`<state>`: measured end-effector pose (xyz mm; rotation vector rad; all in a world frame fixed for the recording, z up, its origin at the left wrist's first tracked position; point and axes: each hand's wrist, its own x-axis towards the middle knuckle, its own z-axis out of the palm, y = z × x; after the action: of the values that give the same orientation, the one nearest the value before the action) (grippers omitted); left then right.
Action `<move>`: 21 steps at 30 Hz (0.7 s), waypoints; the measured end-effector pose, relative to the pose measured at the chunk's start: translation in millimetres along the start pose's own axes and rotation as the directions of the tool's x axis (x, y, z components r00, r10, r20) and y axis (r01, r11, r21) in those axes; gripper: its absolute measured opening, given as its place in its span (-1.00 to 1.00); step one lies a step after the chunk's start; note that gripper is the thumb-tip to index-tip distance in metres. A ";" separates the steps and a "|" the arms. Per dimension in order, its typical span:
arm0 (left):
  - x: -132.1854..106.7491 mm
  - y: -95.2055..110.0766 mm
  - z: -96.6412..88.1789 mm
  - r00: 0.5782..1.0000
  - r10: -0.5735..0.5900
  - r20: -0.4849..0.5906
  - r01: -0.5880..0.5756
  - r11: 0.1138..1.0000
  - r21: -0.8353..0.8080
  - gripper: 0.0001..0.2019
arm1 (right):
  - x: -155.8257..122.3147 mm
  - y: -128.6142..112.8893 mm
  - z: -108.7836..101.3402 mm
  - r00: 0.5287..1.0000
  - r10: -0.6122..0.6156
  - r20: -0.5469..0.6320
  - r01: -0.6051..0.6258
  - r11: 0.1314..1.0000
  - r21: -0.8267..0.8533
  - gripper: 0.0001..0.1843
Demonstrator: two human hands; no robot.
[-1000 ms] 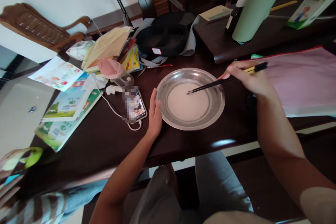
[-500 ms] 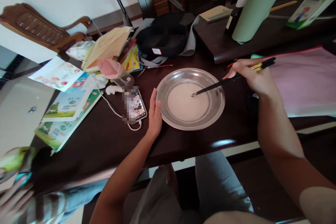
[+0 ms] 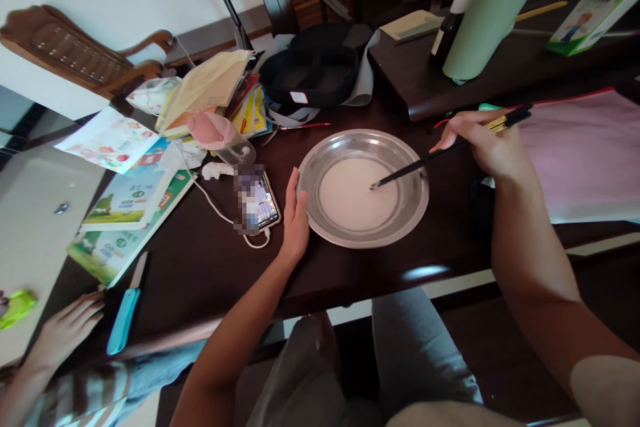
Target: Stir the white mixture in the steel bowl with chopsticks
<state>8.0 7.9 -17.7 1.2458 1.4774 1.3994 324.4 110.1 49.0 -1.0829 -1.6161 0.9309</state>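
A shallow steel bowl (image 3: 413,220) stands on the dark table, with a milky white liquid (image 3: 350,203) in its bottom. At the bowl's left side, my left hand (image 3: 296,223) holds the rim, fingers along the outside and thumb at the edge. Black chopsticks (image 3: 415,165) with gold bands are gripped in my right hand (image 3: 477,140), above the right of the bowl. They slant down to the left, and their tips touch the liquid near the middle.
Left of the bowl lie a charging phone (image 3: 264,200), a pink-lidded bottle (image 3: 220,137) and booklets (image 3: 123,197). Another person's hand (image 3: 70,327) rests by a blue-handled knife (image 3: 125,313). A black case (image 3: 310,73) lies behind; a pink folder (image 3: 590,153) is right.
The chopstick tips have shifted slightly right and down within the liquid. At lower left, the other person's hand has moved onto the table, and the blue-handled knife now lies beside it.
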 end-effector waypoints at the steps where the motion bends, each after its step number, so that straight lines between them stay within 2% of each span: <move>1: 0.1 0.3 0.2 1.000 -0.002 -0.001 0.002 1.000 0.000 -0.38 | -0.5 -0.3 -0.8 0.999 0.004 0.042 -0.005 1.000 0.019 -0.61; 3: 0.2 0.8 1.1 1.000 -0.003 0.002 0.003 1.000 0.003 -0.39 | -2.9 -3.2 2.7 0.982 0.013 0.188 -0.015 1.000 0.011 -0.62; 5: 0.5 0.9 2.1 1.000 0.000 0.002 0.000 1.000 0.006 -0.38 | -5.7 -7.0 10.3 0.944 0.015 0.329 -0.005 0.999 -0.033 -0.67; 7: 0.8 0.7 2.8 1.000 0.003 0.001 -0.003 1.000 0.003 -0.37 | -6.7 -8.8 16.4 0.940 0.004 0.341 0.017 0.998 -0.058 -0.70; 9: 0.9 0.4 2.8 1.000 0.003 0.000 -0.003 1.000 -0.004 -0.37 | -4.8 -7.2 16.3 0.970 -0.007 0.243 0.030 0.995 -0.091 -0.71; 12: 1.0 -0.1 2.1 1.000 -0.002 -0.001 0.002 1.000 -0.002 -0.37 | 0.8 -0.7 5.2 1.000 -0.018 0.003 0.018 0.997 -0.073 -0.68; 14: 1.1 -0.6 1.6 1.000 -0.001 -0.003 0.001 1.000 0.003 -0.37 | 2.8 2.2 -2.2 0.998 -0.028 -0.048 0.027 1.000 -0.008 -0.63; 15: 1.2 -1.0 1.5 1.000 0.001 -0.004 -0.001 1.000 0.005 -0.37 | 2.7 2.4 -3.9 0.999 -0.024 -0.023 0.024 1.000 0.013 -0.62; 17: 1.5 -1.9 1.7 1.000 0.006 -0.004 -0.006 1.000 0.005 -0.37 | 0.4 0.3 -1.9 0.994 -0.007 0.109 0.007 1.000 0.006 -0.62; 19: 1.8 -2.6 2.5 1.000 0.010 -0.001 -0.010 1.000 -0.003 -0.38 | -3.3 -3.5 5.5 0.963 0.010 0.268 0.003 0.999 -0.050 -0.65; 21: 1.8 -2.7 3.6 1.000 0.010 0.001 -0.010 1.000 -0.005 -0.38 | -5.9 -6.3 13.1 0.940 -0.007 0.342 0.026 0.998 -0.051 -0.70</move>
<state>10.5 10.9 -20.7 1.2524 1.4675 1.4084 311.4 101.4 49.7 -0.9805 -1.9403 1.1149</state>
